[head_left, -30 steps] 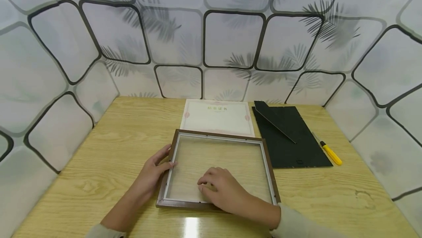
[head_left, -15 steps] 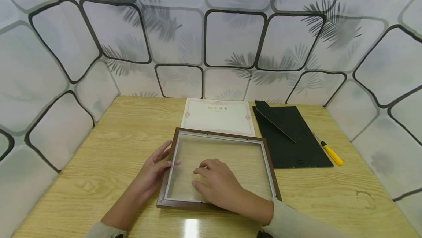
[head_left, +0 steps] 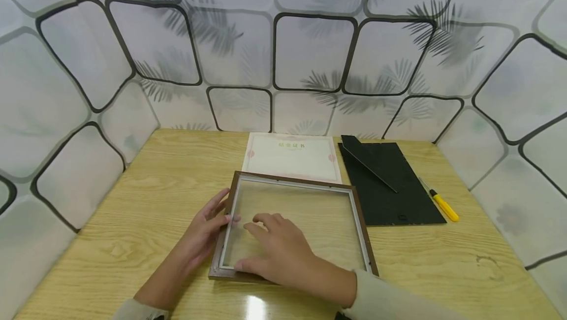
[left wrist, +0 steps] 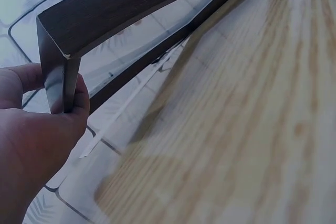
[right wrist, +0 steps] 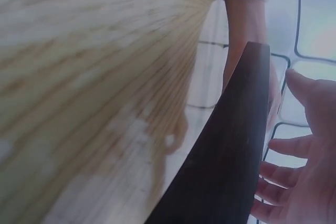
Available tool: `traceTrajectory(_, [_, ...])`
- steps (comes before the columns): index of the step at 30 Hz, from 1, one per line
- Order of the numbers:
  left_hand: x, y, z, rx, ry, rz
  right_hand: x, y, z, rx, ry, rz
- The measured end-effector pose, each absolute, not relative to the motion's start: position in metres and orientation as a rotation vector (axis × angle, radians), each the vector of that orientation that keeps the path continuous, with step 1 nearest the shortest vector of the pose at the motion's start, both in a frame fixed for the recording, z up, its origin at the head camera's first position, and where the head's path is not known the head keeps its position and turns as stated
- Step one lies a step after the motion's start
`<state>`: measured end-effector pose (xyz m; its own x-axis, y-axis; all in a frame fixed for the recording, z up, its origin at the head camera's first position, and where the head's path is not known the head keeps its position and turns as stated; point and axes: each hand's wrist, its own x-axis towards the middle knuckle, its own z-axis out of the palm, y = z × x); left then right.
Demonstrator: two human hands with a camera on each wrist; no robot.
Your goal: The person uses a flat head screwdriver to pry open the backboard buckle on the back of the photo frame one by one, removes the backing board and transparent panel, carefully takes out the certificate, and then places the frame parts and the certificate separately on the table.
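Note:
A brown picture frame [head_left: 228, 274] with a silver-grey inner lip and a clear pane is raised at a slant off the table. My left hand [head_left: 204, 234] grips its left side; in the left wrist view the thumb and fingers of the left hand [left wrist: 42, 135] pinch the dark rail [left wrist: 121, 11]. My right hand [head_left: 283, 256] is over the frame's front part, fingers loosely bent and spread, holding nothing. The right wrist view has this right hand [right wrist: 310, 150] beside the rail [right wrist: 226, 135]; whether it touches the frame I cannot tell.
Behind the frame lies a white certificate sheet [head_left: 290, 160]. To the right is a black backing board [head_left: 390, 207] with its stand flap raised, then a screwdriver [head_left: 445, 207] with a yellow handle. A patterned wall encloses the wooden table [head_left: 146, 192].
The right hand has moved left across the frame and its fingers have spread. The left hand stays on the left side, shifting only slightly. The frame has barely moved.

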<state>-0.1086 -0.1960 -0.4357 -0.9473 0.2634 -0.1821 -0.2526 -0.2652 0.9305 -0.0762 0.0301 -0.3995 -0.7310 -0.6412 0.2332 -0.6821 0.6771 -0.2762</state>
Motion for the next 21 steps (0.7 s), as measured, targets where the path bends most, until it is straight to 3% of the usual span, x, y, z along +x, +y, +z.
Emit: traceTrajectory(21, [-0.109,-0.194,-0.440,-0.085,1.832,2.187,-0.067,0.016,-0.391,1.269,-2.448,0.436])
